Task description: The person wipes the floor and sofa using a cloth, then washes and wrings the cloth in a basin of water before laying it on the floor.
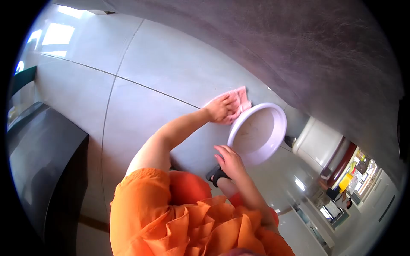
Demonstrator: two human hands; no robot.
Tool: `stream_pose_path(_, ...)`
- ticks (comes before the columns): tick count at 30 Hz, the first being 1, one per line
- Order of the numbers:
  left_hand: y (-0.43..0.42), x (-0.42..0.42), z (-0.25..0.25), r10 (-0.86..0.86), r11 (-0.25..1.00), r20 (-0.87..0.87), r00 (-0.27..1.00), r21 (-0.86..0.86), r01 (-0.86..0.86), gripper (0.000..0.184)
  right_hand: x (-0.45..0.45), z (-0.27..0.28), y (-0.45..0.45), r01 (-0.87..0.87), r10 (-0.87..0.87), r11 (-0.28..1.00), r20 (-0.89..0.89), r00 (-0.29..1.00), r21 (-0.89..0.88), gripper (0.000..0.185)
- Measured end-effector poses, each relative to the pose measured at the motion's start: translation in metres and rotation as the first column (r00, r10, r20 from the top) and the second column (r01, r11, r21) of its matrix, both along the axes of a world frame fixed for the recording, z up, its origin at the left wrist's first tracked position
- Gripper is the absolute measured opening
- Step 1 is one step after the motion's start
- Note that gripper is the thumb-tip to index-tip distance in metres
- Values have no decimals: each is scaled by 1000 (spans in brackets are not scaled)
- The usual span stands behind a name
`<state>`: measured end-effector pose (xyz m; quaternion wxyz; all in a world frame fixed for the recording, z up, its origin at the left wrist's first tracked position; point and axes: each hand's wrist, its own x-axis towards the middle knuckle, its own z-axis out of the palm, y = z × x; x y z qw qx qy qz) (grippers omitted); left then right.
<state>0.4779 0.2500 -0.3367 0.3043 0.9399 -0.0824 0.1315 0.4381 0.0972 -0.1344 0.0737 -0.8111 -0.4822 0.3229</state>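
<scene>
My left hand [220, 109] presses down on a crumpled pink cloth [241, 97] against the pale tiled floor, with its fingers curled over it. Beside the cloth is a white basin [280, 121], whose greyish, cloudy inside looks like water. My right hand [230, 161] is close to the near rim of the basin, fingers apart and holding nothing. Whether its fingertips touch the rim I cannot tell. My orange top and a dark sandal [218, 174] show below the hands.
A large brown leather-like surface [324, 55] overhangs the far side. To the left stands a dark glossy piece of furniture [47, 149]. A white rounded base [316, 143] is beyond the basin. Another person [341, 198] is in the distance at right.
</scene>
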Motion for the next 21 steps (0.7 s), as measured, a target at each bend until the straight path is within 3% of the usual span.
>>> stream_pose_path(1,2,-27,0,19,938,144,989,-345,33,40,-5,0,-1,6,-6,1000,-10,1000,3,27)
stream_pose_path(2,17,-51,14,-15,794,-149,989,-603,-79,41,-8,-2,0,-18,18,1000,-9,1000,6,27)
stream_pose_path(3,33,-74,36,-132,584,-400,907,-771,-255,41,-10,-2,1,-39,39,999,-2,999,4,27)
stream_pose_path(5,57,-133,49,177,238,-506,844,-810,-536,45,-14,-4,5,-84,85,996,11,996,-6,28)
stream_pose_path(6,91,-164,56,15,123,-604,797,-790,-601,49,-18,-4,8,-101,101,995,-2,995,2,28)
stream_pose_path(7,107,-196,48,258,32,-473,843,-868,-496,50,-23,-6,11,-117,117,993,-15,993,11,28)
stream_pose_path(8,130,-227,47,327,-161,-485,811,-875,-457,50,-29,-7,13,-133,134,991,-27,991,19,28)
stream_pose_path(9,150,-252,84,536,-211,-545,645,-826,-523,50,-34,-7,16,-137,137,991,-40,990,12,28)
stream_pose_path(10,179,-276,69,517,-419,-581,629,-812,-405,50,-39,-5,18,-141,141,990,-50,989,2,27)
stream_pose_path(11,203,-292,71,679,-279,-475,560,-872,-401,48,-43,-5,20,-146,145,989,-59,988,-9,27)
stream_pose_path(12,232,-306,69,729,36,-345,591,-843,-537,46,-47,-7,21,-155,154,988,-55,987,-11,27)
stream_pose_path(13,270,-313,37,820,355,-120,560,-660,-662,45,-49,-9,21,-164,163,986,-47,985,-15,27)
stream_pose_path(14,304,-308,5,814,571,125,567,-350,-743,45,-51,-10,20,-173,172,985,-40,984,-19,27)
stream_pose_path(16,322,-272,-31,900,435,49,433,-71,-897,47,-56,-13,13,-172,171,984,-31,985,-43,27)
stream_pose_path(18,281,-220,-29,974,215,15,224,228,-950,48,-60,-9,7,-154,153,986,-20,988,-65,27)
stream_pose_path(20,242,-169,-15,951,302,-26,309,313,-901,50,-60,0,5,-118,118,989,-9,993,-85,27)
stream_pose_path(21,212,-146,-4,906,423,-45,421,109,-900,51,-56,5,5,-114,116,989,23,993,-93,27)
